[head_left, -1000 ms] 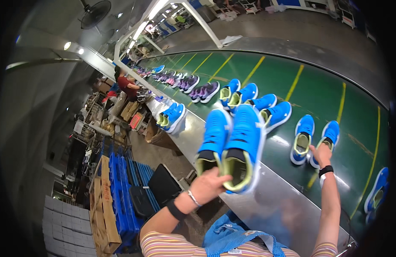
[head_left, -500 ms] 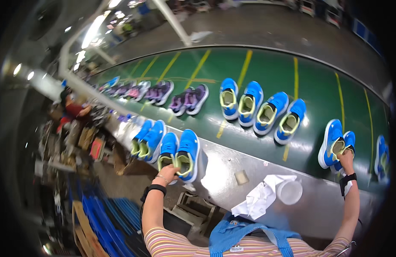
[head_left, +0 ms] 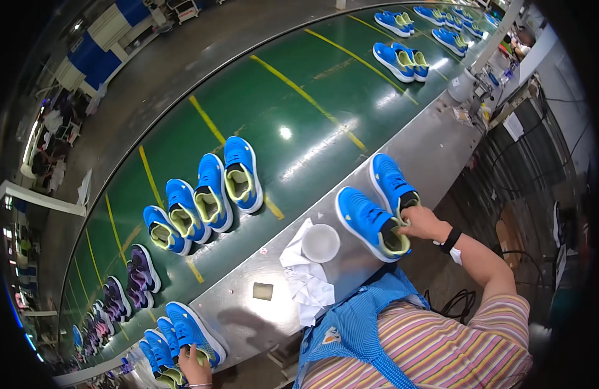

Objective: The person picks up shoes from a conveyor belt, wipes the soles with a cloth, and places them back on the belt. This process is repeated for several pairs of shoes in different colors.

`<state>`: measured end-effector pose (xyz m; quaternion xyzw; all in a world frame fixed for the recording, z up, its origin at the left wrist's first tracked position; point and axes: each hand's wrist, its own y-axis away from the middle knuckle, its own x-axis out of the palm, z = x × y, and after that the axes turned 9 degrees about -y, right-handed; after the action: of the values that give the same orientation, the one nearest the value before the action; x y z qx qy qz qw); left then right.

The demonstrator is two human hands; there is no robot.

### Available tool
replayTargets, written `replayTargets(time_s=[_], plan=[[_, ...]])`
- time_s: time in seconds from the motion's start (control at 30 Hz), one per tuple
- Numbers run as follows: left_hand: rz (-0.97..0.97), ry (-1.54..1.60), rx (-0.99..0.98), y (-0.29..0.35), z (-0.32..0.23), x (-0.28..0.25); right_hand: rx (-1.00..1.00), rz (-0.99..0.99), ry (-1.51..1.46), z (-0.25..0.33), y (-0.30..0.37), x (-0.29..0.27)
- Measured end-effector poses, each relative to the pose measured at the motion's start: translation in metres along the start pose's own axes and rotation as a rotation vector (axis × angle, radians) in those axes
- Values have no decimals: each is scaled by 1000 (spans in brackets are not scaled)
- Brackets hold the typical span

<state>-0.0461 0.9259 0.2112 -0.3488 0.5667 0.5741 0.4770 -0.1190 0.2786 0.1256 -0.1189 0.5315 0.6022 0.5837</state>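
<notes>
At the right, my right hand (head_left: 426, 223) is closed at the heels of a pair of blue sneakers, on the metal ledge (head_left: 341, 295). The nearer sneaker (head_left: 365, 217) and the farther sneaker (head_left: 391, 180) lie side by side with toes pointing away, showing yellow-green linings and white soles. At the lower left edge, my left hand (head_left: 194, 369) grips the heel area of another blue sneaker (head_left: 188, 324); its fingers are partly hidden. More blue sneakers (head_left: 158, 350) stand just left of it, partly cut off by the dark rim.
Between my hands lie a round white tub (head_left: 321, 243), crumpled white paper (head_left: 307, 275) and a small tan block (head_left: 262, 291). Beyond the ledge, a green belt (head_left: 299, 117) with yellow lines bears several blue sneakers (head_left: 242, 178) and purple sneakers (head_left: 144, 269). A grey container (head_left: 463, 85) stands farther right.
My view has swung to the right. My right hand has brought its pair of blue sneakers from the green belt onto the metal ledge. The left hand stays at the sneakers on the left.
</notes>
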Motion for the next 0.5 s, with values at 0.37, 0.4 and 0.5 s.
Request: replayTargets(time_s=[0.37, 0.4, 0.5], plan=[[242, 762, 164, -59, -465, 119, 67, 5, -759, -73, -51, 26], [199, 871, 142, -61, -469, 126, 66, 31, -764, -67, -48, 25], [301, 1570, -39, -48, -462, 130, 61, 94, -1181, -67, -31, 10]])
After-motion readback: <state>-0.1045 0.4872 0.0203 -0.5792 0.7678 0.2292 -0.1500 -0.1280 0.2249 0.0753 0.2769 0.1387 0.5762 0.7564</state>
